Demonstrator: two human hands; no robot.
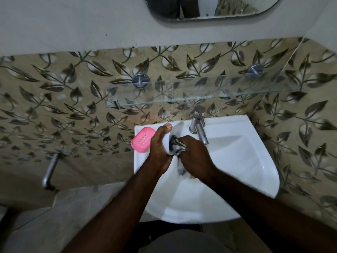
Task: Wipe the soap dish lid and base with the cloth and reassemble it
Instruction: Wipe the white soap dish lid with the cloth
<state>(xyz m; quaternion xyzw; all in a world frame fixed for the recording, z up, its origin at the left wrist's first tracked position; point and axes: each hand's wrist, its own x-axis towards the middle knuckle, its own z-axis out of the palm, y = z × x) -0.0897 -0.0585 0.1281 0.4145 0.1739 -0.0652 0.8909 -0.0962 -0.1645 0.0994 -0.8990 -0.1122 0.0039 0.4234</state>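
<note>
Behind the sink [269,170], a tiled wall [54,106] patterned with dark leaves on beige. White and rounded at the front, with a deep bowl. Above the sink, a clear glass shelf [200,92] on round metal mounts, and higher up the lower edge of a mirror [200,8]. Left of the sink and lower on the wall, a metal rail [51,168]. At the sink's back edge, a dull metal tap [199,128] pointing down into the bowl. Over the sink's left half, both hands close together. Left hand [159,145] curled round a white lid [167,143], thumb up along its top edge, holding it tilted above the bowl. Right hand [195,154] bunched round a dark grey cloth [177,145], pressing it against the lid's face, with a loose end hanging below the fist toward the bowl. On the sink's rear left corner, just beside the left hand, a pink soap dish base [143,139] lying flat with rows of small slots facing up, apart from the lid.
</note>
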